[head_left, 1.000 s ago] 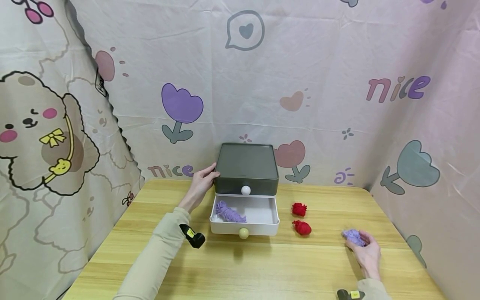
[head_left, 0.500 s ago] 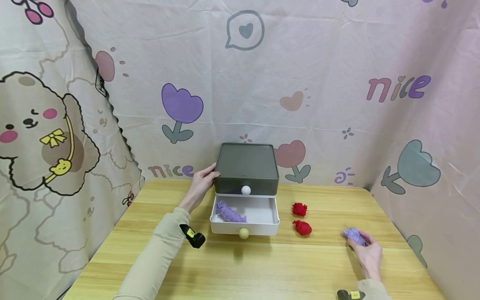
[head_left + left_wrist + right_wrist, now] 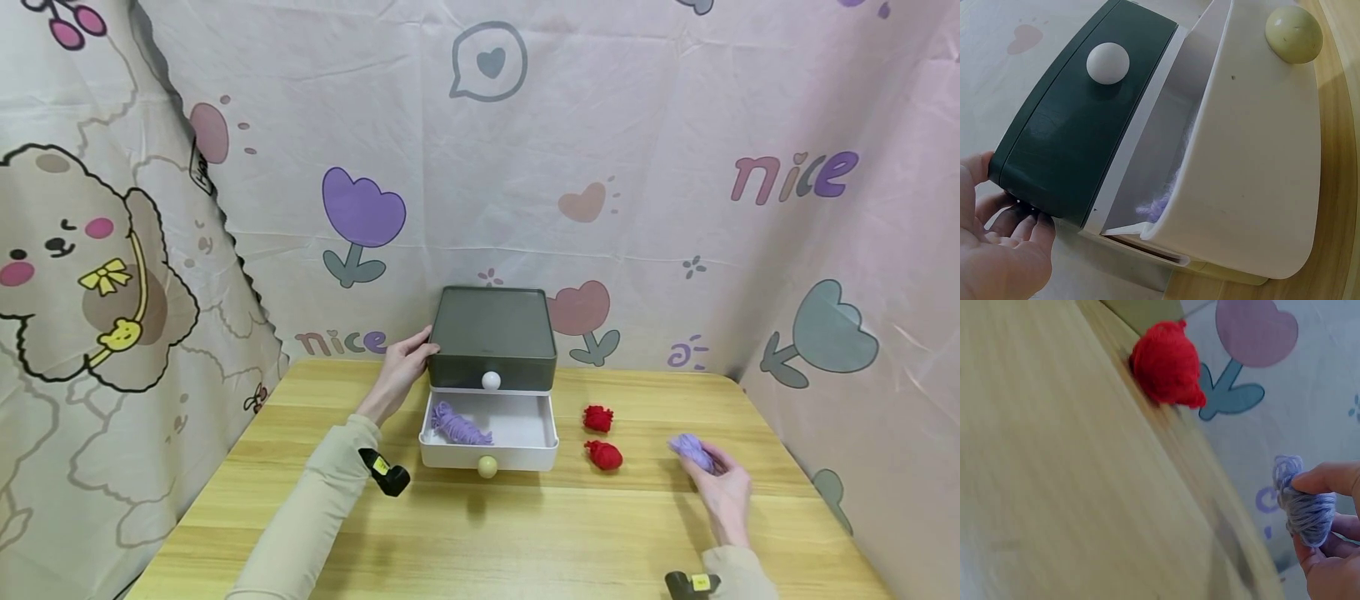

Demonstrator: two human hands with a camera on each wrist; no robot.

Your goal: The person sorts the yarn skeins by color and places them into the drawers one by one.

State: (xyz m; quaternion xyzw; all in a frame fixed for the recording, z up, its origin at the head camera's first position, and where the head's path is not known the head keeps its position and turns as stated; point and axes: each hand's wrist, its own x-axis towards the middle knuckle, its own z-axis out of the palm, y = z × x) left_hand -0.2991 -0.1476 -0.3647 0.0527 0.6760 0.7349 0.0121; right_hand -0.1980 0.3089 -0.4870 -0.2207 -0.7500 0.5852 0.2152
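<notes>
A small two-drawer storage box [image 3: 495,321] has a dark green top section and a pulled-out white lower drawer [image 3: 517,457]. My left hand [image 3: 401,372] grips the box's left side; in the left wrist view its fingers curl against that side and the thumb lies at the edge. Inside the drawer, at the left, lies a purple yarn skein [image 3: 459,425]. On the right, my right hand [image 3: 723,492] pinches a lilac yarn bundle [image 3: 692,452] above the table, its wound strands plain in the right wrist view. Two red yarn bundles rest between box and right hand, the nearer one [image 3: 603,455] rounder.
The farther red yarn bundle [image 3: 598,418] lies just right of the drawer. A wooden table [image 3: 585,533] bears everything. Printed cloth [image 3: 645,108] hangs behind and at both sides. A white knob [image 3: 491,381] and a yellowish knob [image 3: 487,467] stick out from the drawer fronts.
My right hand has raised the lilac yarn bundle off the table and moved it slightly left and away from me. The left hand and the box stay as they were.
</notes>
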